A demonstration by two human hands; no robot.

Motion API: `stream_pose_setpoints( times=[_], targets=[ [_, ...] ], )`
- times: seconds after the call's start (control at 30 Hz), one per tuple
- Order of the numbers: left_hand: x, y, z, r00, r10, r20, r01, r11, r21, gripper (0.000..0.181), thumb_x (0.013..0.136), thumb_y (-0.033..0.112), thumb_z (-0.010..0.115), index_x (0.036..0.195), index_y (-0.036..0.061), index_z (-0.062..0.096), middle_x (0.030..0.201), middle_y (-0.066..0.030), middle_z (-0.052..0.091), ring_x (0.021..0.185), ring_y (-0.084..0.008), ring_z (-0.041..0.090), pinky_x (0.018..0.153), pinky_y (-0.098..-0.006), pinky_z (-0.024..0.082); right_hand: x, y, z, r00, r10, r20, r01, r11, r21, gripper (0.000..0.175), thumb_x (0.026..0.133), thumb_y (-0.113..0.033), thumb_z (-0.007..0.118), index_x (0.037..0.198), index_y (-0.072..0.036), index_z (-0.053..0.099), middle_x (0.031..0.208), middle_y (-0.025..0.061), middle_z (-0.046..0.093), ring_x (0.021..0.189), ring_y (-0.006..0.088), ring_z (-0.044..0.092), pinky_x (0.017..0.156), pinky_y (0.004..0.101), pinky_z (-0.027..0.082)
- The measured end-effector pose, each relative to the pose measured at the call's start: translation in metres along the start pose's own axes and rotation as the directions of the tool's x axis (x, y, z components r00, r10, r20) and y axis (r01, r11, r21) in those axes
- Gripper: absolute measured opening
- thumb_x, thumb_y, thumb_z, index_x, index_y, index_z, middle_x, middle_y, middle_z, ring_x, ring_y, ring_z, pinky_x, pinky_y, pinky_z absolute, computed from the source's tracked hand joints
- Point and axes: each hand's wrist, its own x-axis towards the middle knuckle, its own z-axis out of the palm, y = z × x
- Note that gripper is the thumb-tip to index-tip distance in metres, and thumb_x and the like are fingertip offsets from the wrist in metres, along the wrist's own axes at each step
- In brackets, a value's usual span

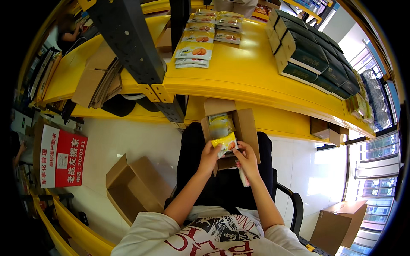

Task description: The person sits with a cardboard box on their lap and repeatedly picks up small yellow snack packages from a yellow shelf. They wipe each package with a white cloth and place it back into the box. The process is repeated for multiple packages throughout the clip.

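Both hands meet over an open cardboard box (250, 128) that rests on the person's lap. My left hand (209, 156) grips the left side of a yellow and white snack packet (226, 144) with round biscuits pictured on it. At the packet's right edge are the fingers of my right hand (248, 158); a pink and white item (242, 174) hangs beneath that palm, partly hidden. Inside the box lie clear-wrapped packets with yellow parts (221, 124). Rows of similar biscuit packets (195, 49) lie on the yellow shelf (237, 70) in front.
Dark green boxed or bound blocks (310, 57) are stacked on the shelf's right. Flattened cardboard (96, 75) leans left of a black shelf post (128, 38). An open carton (137, 188) stands on the floor at left, another carton (336, 224) at lower right, near a chair armrest (296, 204).
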Motion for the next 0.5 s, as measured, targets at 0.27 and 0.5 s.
stream_pose_setpoints(
  times=[0.27, 0.5],
  targets=[
    [-0.043, 0.043, 0.000, 0.997, -0.036, 0.071, 0.039, 0.998, -0.043, 0.029, 0.093, 0.020, 0.051, 0.117, 0.0041, 0.048, 0.111, -0.0062, 0.056, 0.100, -0.0131, 0.055, 0.082, -0.0294, 0.048, -0.027, -0.073, -0.002, 0.948, 0.199, 0.249, -0.241, 0.958, 0.155, 0.012, 0.088, -0.016, 0.059, 0.091, -0.004, 0.058, 0.072, 0.0030, 0.062, 0.046, 0.0016, 0.043, 0.042, 0.0170, 0.034],
    [-0.052, 0.053, 0.000, 0.990, 0.088, 0.115, -0.084, 0.996, -0.036, 0.035, 0.081, 0.002, 0.064, 0.113, -0.0008, 0.049, 0.108, -0.0104, 0.059, 0.098, -0.0150, 0.058, 0.084, -0.0275, 0.048, -0.036, -0.087, -0.002, 0.946, 0.221, 0.238, -0.264, 0.950, 0.167, 0.011, 0.088, -0.015, 0.059, 0.090, -0.005, 0.057, 0.073, 0.0013, 0.061, 0.048, 0.0017, 0.044, 0.044, 0.0166, 0.035]
  ],
)
